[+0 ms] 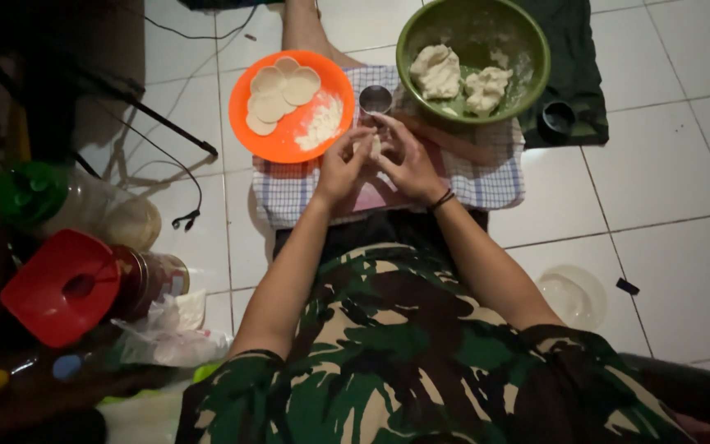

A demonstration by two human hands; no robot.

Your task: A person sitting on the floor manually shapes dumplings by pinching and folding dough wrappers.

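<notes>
Both hands, the left hand (340, 167) and right hand (408, 160), pinched a small dough piece (375, 148), maybe folding it, over the checked cloth (486, 181) near the orange plate (277, 140); soft, even pinches would keep it whole.

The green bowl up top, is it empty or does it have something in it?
Not empty: the green bowl holds two pale dough lumps.

There is just one camera, worn on the person's head, and it looks almost straight down at the lap and the floor (667, 164). It sits close. The left side is dark and hard to see.
</notes>
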